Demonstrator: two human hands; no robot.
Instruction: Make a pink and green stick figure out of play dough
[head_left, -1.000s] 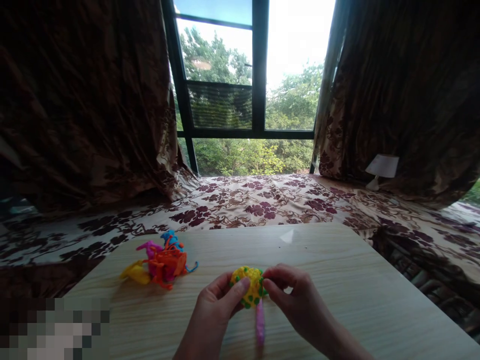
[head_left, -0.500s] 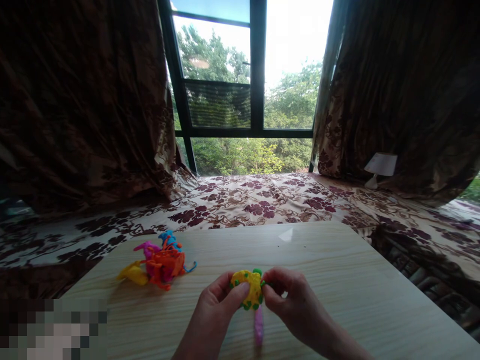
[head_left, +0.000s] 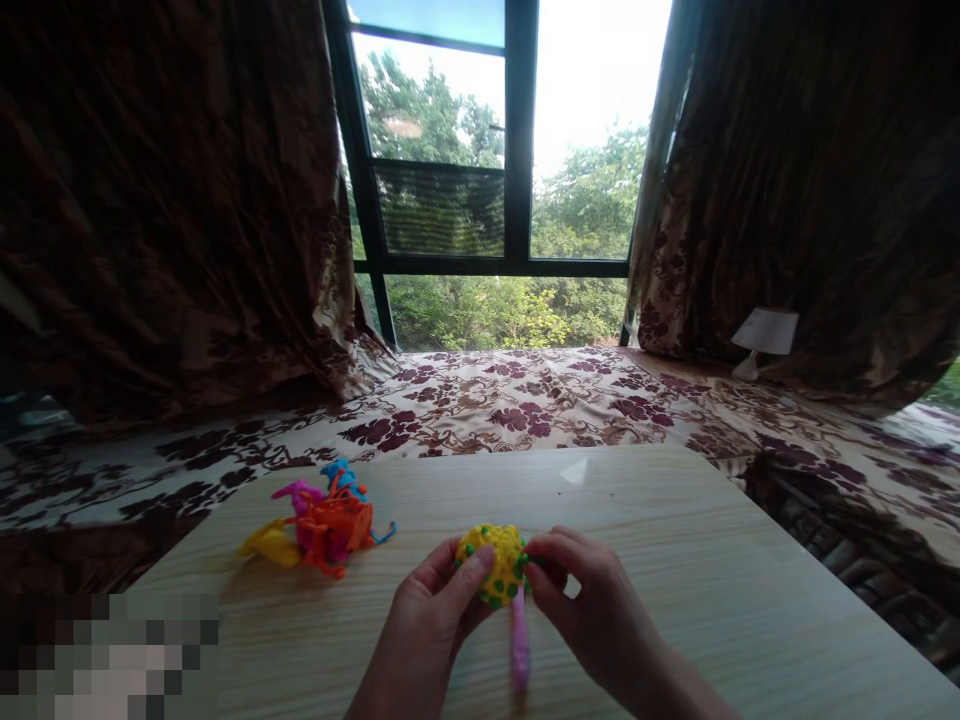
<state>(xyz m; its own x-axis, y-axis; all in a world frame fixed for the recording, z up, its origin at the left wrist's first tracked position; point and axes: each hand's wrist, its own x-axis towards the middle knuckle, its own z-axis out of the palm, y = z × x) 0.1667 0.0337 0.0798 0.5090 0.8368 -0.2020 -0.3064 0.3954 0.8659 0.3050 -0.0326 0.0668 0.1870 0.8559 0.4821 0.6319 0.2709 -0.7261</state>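
At ten o'clock from the yellow lump [head_left: 508,548], a colourful heap [head_left: 330,525]. Left hand [head_left: 427,605] pinches the lump; overpressing could dent it. Five o'clock, a pink stick [head_left: 520,645]. Three o'clock, right hand [head_left: 600,590] apparently pinches a green bit [head_left: 523,562]; tugging could tear it off.

Bumpy, clay-like matter is seen in the yellow piece [head_left: 505,552]; the tabletop [head_left: 720,580] is finished in smooth, glossy wood grain; the ledge [head_left: 577,398] is draped in cloth.

the head camera looks forward and down from above the near side of the table [head_left: 697,560], close behind the left hand [head_left: 426,612] and right hand [head_left: 598,592], facing the window [head_left: 518,150] farther off.
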